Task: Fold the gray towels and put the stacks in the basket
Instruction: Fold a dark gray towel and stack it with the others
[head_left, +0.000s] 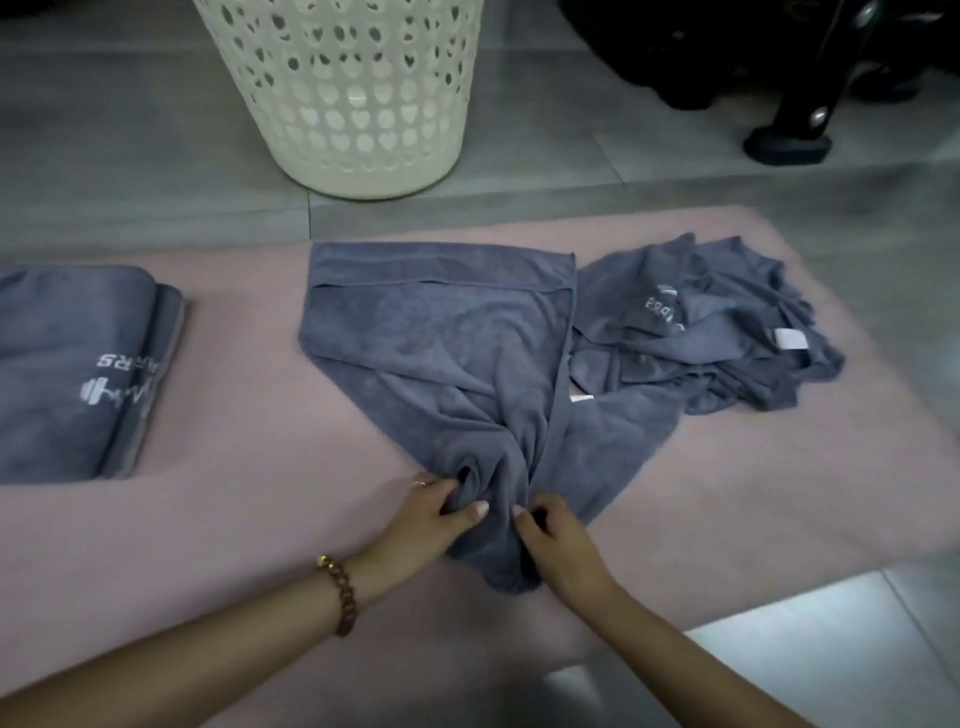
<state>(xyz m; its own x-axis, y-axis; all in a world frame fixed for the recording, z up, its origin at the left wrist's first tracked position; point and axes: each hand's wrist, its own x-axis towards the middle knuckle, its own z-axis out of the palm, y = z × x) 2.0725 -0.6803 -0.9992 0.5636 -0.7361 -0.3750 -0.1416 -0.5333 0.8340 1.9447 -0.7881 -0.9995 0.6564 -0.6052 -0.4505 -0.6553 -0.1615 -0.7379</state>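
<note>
Gripping the bunched near end of one gray towel (447, 364) mid-mat, left hand (426, 519) and right hand (556, 540) pinch closed on it; one folded stack (78, 364) lies at the pink mat's (234, 519) left edge, one basket (353, 93) stands beyond its far edge.

The folded stack of gray terry towels (78, 364) at nine o'clock carries white printing that reads upside down from this view; the legible letters are "RS", at the end of a longer word cut off by the fold; beside them sits a white dumbbell emblem, with a thin script word next to it that cannot be made out; the crumpled heap of gray towels (717, 332) at two o'clock shows white letters reading roughly "PRS", partly lost in a crease, under a small curved white mark; its small white sewn-in tag (792, 340) shows no readable print.
</note>
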